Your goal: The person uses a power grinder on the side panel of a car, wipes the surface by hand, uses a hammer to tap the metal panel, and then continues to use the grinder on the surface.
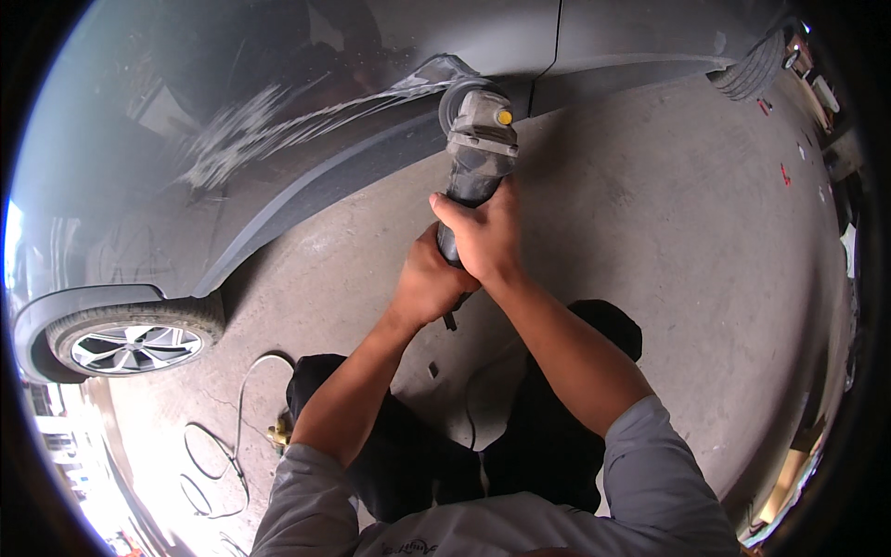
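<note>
I hold a dark angle grinder (481,162) out in front of me with both hands. Nearer the rear end of its body, my left hand (429,283) is wrapped round the handle. Further forward, my right hand (487,230) grips the body just behind the grey gear head, its thumb lying along the top. The grinder's round disc (451,100) lies against or very close to the lower edge of a grey car door panel (418,37); contact is hard to tell. Long pale scrapes (251,130) and a dented, bared patch (436,72) mark the panel beside the disc.
A car wheel (137,347) stands at the left and another tyre (754,72) at the far right. On the concrete floor (705,241) lie a looped hose (239,427) at lower left and small red pieces (785,174) at right. A cord (470,408) hangs between my knees.
</note>
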Demonstrator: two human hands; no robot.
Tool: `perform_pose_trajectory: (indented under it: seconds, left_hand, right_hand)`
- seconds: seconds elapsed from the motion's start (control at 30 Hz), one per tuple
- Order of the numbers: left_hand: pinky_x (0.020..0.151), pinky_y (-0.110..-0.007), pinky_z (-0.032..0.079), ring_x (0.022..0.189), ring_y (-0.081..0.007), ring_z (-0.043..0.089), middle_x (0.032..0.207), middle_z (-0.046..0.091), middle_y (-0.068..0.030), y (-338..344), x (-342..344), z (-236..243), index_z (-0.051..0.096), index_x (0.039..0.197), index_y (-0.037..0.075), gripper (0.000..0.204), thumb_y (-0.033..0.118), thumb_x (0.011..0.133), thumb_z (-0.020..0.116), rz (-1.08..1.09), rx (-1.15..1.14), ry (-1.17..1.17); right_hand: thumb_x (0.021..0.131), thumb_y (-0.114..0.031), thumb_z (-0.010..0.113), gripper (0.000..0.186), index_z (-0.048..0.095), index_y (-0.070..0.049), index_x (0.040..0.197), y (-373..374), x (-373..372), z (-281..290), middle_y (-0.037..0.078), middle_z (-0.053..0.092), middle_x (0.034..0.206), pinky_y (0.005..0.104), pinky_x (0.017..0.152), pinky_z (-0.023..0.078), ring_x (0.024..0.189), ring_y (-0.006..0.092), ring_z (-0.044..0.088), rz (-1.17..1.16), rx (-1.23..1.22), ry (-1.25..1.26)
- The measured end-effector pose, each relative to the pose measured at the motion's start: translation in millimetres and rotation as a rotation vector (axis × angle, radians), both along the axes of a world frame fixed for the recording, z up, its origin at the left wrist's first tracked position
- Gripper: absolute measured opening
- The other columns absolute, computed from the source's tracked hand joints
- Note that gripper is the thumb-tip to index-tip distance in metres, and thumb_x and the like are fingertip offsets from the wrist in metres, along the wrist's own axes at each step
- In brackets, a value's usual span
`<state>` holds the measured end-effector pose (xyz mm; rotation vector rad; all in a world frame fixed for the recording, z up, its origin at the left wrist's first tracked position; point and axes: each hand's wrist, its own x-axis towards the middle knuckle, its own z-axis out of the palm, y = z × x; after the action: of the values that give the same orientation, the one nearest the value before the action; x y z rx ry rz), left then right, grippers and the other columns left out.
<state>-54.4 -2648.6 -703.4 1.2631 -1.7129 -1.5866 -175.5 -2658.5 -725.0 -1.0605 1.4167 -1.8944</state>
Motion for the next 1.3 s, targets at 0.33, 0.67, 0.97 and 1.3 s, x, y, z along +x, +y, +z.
perform_pose_trajectory:
  seconds: [0.33,0.67,0.97,1.3]
  left_hand:
    - [0.069,-0.038,0.058,0.077,-0.0205,0.070,0.090,0.071,-0.0114,11,-5,18,0.058,0.120,-0.004,0.059,0.009,0.069,0.085,0.054,0.007,-0.044]
    - [0.071,-0.035,0.057,0.080,-0.0184,0.070,0.094,0.072,-0.0092,18,-7,14,0.061,0.118,-0.003,0.057,0.007,0.068,0.085,0.070,0.067,0.042]
    - [0.076,-0.035,0.058,0.083,-0.0177,0.070,0.096,0.072,-0.0081,17,-10,15,0.061,0.121,-0.003,0.060,0.008,0.067,0.086,0.085,0.022,0.053]
    - [0.082,-0.036,0.058,0.089,-0.0202,0.071,0.101,0.073,-0.0097,12,-9,21,0.061,0.124,-0.002,0.064,0.007,0.066,0.088,0.098,0.022,0.028]
  right_hand:
    - [0.081,-0.017,0.086,0.062,0.054,0.007,0.129,8,-12,25,0.019,0.066,0.118,0.0426,0.097,0.053,0.106,0.0297,0.066,0.112,0.074,-0.019]
    - [0.081,-0.020,0.087,0.064,0.053,0.010,0.125,12,-13,31,0.023,0.069,0.110,0.0462,0.090,0.056,0.098,0.0340,0.070,0.092,0.071,0.061]
    - [0.080,-0.023,0.088,0.063,0.052,0.009,0.122,12,-14,36,0.025,0.069,0.109,0.0474,0.089,0.056,0.098,0.0375,0.072,0.064,0.057,0.113]
    - [0.082,-0.024,0.087,0.065,0.051,0.008,0.124,7,-11,37,0.026,0.070,0.110,0.0491,0.090,0.056,0.100,0.0397,0.072,0.080,0.076,0.141]
